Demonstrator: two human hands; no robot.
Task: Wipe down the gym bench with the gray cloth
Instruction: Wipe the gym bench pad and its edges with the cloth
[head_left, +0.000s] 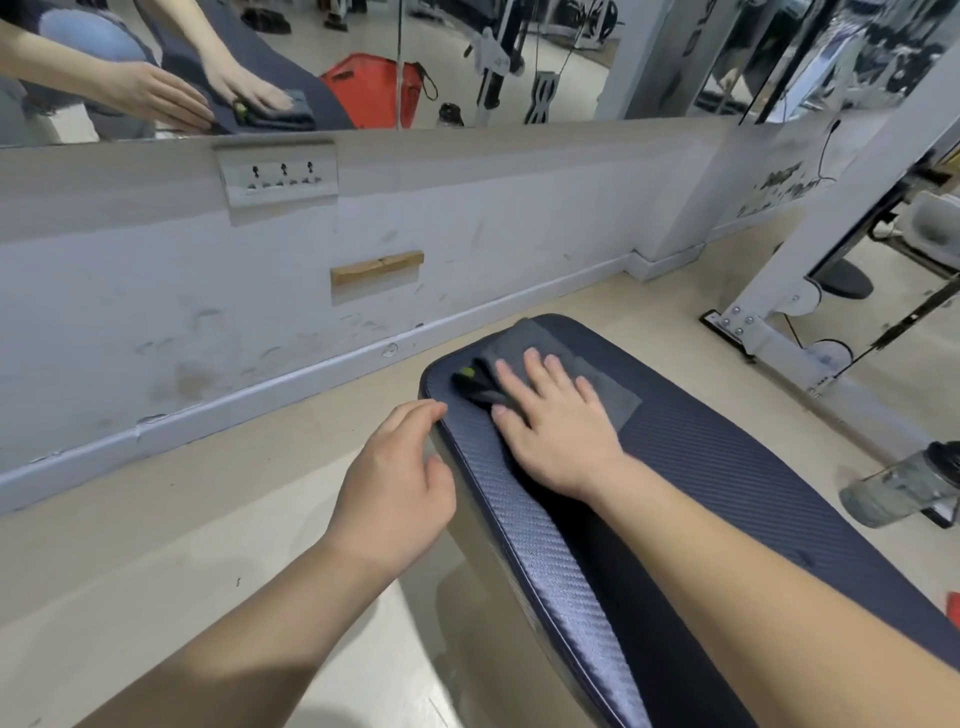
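Note:
The dark blue padded gym bench (727, 467) runs from the lower right toward the wall. A folded gray cloth (592, 374) with a black and green tag lies on its far end. My right hand (556, 426) presses flat on the cloth, fingers spread. My left hand (395, 478) rests against the bench's left edge, fingertips touching the pad, holding nothing.
A scuffed white wall (260, 291) with a mirror (467, 52) above it stands just beyond the bench. A white machine frame (779, 322) stands at the right, a water bottle (904, 483) lies on the floor beside the bench, and beige floor (182, 545) spreads to the left.

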